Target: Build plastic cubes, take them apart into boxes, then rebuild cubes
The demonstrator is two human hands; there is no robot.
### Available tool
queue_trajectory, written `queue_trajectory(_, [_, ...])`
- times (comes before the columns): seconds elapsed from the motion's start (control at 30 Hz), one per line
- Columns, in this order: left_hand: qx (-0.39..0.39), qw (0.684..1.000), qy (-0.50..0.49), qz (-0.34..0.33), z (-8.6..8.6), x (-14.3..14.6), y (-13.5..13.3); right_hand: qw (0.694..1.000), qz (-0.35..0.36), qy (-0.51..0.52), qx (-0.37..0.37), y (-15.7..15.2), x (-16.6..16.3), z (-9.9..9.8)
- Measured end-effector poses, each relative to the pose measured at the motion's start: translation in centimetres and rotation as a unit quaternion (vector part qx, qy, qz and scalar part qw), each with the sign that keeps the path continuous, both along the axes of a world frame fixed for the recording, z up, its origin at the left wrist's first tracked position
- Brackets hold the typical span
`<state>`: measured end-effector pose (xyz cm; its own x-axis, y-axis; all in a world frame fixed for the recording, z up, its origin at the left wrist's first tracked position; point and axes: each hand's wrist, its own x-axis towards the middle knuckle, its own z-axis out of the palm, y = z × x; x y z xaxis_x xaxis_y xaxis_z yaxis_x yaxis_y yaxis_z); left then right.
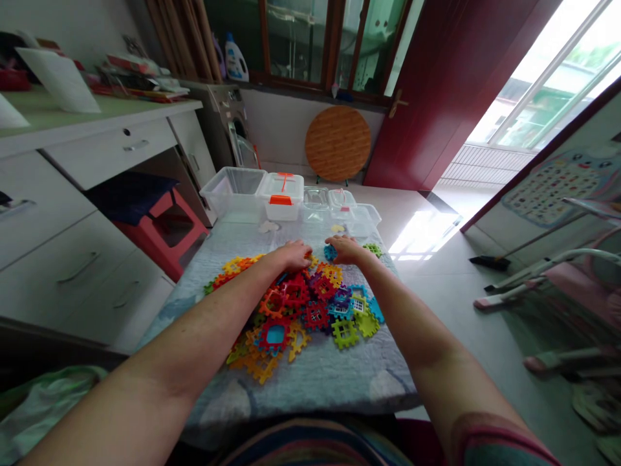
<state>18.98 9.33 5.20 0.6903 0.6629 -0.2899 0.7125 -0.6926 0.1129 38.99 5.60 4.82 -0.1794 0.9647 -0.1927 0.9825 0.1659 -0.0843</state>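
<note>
A heap of colourful interlocking plastic building pieces (295, 291) with toothed edges covers the middle of the cloth-topped table (339, 382). At its far side, my left hand (294, 255) has its fingers curled down. A yellow-orange piece (310, 260) shows by those fingertips, but what they grip is hidden. To the right, my right hand (347, 250) is closed on a blue building piece (330, 252). Beyond my right wrist lies a green piece (372, 248). Nearer me are a red piece with a blue centre (275, 334) and a lime-green window-like piece (345, 334).
Along the table's far end stand an uncovered clear bin (233, 194), a lidded box with orange latches (282, 197) and smaller clear containers (339, 199). A red stool (167, 226) stands left of the table; a pink chair (577, 278) is at far right.
</note>
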Motion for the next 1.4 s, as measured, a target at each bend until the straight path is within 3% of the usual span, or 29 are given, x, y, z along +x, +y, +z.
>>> queue_trajectory(0.37, [-0.014, 0.999, -0.007, -0.036, 1.4, -0.4, -1.8, 1.000, 0.005, 0.013, -0.007, -0.2, -0.7, 0.6])
queue_trajectory(0.53, [-0.026, 0.999, -0.009, -0.018, 0.9, -0.5, -1.9, 0.988, -0.022, 0.120, 0.096, -2.0, 0.8, 1.2])
queue_trajectory(0.67, [-0.029, 1.000, 0.001, 0.007, 0.7, -0.4, -2.2, 0.954, -0.062, 0.244, 0.163, -5.8, 3.5, 1.6])
queue_trajectory(0.77, [-0.029, 0.999, 0.009, 0.010, 0.8, -0.2, -2.6, 0.937, -0.112, 0.280, 0.176, -9.7, 5.5, 1.3])
queue_trajectory(0.87, [-0.024, 1.000, 0.009, 0.004, 0.8, 0.0, -3.0, 0.944, -0.141, 0.265, 0.139, -13.7, 7.0, 0.7])
queue_trajectory(1.03, [0.011, 1.000, -0.012, 0.005, 1.1, -0.6, -3.2, 0.968, -0.106, 0.225, 0.036, -18.5, 7.5, -0.1])
queue_trajectory(1.13, [0.062, 0.994, -0.086, 0.021, 1.9, -2.9, -3.4, 0.969, -0.119, 0.217, 0.026, -19.5, 7.1, -0.6])
queue_trajectory(1.27, [0.113, 0.968, -0.213, 0.071, 2.7, -9.3, -3.9, 0.962, -0.150, 0.223, 0.044, -19.4, 7.3, -1.0])
queue_trajectory(1.4, [0.113, 0.928, -0.297, 0.195, 1.0, -17.5, -4.3, 0.950, -0.164, 0.247, 0.097, -18.7, 7.8, -0.6])
